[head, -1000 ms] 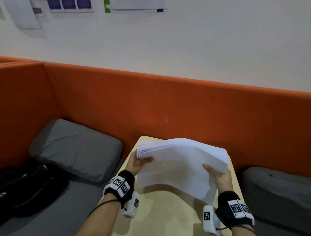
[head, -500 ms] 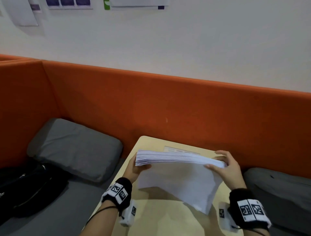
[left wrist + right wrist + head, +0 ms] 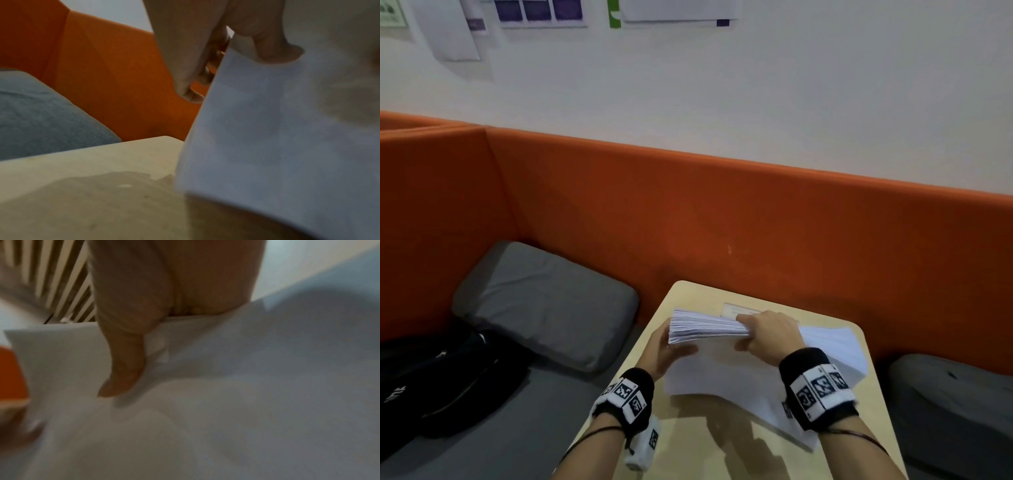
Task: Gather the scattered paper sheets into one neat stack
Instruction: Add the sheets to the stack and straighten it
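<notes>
**A:** I start at my right hand (image 3: 767,337). Its fingers curl over the top edge of the paper stack (image 3: 709,329) and the thumb presses the near face, so it is grasping the sheets near the middle of that edge. My left hand (image 3: 667,353) clasps the left end of the same stack, thumb on the near face, fingers behind it.

**B:** And where do the sheets sit?

**A:** Between my two hands, standing on edge over the table (image 3: 688,442). The lower part bows toward me below my right wrist. I can't tell whether the bottom edge touches the table.

**B:** What worries you?

**A:** Beyond my right hand, the right part of the stack (image 3: 835,349) fans out unsupported. I judge that if I tap the bundle down now, those loose sheets could slide off sideways. The edges under my left fingers look stepped, not flush, so squeezing too hard there would lock in the misalignment. The sagging front sheet could also crease against the table.

**B:** What has changed from half a second ago?

**A:** Then my right hand held the right end of the stack; now it sits toward the middle, closer to my left hand. The left hand keeps its grip on the same end. The stack also appears lower, nearer the table.
</notes>
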Demonstrator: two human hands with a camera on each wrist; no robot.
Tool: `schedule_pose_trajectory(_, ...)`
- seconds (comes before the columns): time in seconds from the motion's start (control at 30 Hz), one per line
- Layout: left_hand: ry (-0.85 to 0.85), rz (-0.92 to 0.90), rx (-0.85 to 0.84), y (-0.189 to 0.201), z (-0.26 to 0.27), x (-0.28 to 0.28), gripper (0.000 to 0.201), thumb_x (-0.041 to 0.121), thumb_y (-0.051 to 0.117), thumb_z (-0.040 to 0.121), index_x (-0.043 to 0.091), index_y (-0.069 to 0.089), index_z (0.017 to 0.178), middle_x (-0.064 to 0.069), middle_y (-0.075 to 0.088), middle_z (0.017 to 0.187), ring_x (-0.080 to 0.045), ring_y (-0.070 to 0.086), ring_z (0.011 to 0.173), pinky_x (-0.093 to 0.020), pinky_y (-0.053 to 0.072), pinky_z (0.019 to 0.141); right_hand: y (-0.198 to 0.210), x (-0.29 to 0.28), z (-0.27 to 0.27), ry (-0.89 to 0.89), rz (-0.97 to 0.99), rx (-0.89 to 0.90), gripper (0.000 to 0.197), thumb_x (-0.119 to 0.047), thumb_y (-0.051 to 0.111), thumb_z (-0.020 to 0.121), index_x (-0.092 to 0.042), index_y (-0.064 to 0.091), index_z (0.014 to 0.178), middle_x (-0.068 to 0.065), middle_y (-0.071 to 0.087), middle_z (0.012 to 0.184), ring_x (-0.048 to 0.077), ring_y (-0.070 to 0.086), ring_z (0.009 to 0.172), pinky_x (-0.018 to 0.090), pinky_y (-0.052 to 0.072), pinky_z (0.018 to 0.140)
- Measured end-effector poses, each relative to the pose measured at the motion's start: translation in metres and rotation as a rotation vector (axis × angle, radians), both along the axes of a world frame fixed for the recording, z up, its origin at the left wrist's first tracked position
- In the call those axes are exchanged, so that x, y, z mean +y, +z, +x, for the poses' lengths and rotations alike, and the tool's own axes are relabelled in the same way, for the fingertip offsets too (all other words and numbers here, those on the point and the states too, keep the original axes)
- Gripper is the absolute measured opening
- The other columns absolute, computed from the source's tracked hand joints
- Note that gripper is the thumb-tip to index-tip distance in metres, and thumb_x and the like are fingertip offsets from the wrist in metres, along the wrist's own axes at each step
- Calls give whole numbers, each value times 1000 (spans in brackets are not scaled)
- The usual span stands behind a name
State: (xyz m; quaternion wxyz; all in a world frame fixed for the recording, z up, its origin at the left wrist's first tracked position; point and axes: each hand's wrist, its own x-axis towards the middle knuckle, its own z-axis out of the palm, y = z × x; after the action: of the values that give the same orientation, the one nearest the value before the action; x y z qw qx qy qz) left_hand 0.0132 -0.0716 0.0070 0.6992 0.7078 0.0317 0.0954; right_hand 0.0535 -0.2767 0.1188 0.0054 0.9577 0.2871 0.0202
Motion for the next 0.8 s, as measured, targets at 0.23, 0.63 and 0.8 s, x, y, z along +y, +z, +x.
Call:
schedule_pose_trajectory(0.23, 100, -178, -51, 2, -9, 7, 40, 17, 84, 53, 15, 70, 90, -1, 73, 87, -21, 65, 89, -30, 54, 76, 29, -72, -6, -71, 830, 237, 28, -49, 70, 60, -33, 65, 82, -4, 69, 72, 22, 66, 75, 37, 51, 66)
schedule_pose_trajectory(0.63, 125, -174, -259, 95, 10, -77, 32, 4, 65, 84, 19, 57, 111, 9, 67, 91, -6, 66, 82, -16, 52, 66, -30, -67, -13, -403, 1699, 331, 27, -6, 71, 79, -6, 63, 104, 15, 68, 99, 34, 64, 96, 35, 50, 81)
schedule_pose_trajectory(0.8, 201, 60, -402, 101, 5, -88, 28, 8, 62, 88, 26, 49, 104, 16, 60, 90, 15, 59, 78, -3, 45, 69, -22, -56, -19, -391, 1753, 221, 35, -9, 71, 79, -10, 59, 113, 11, 66, 100, 25, 63, 89, 29, 51, 72)
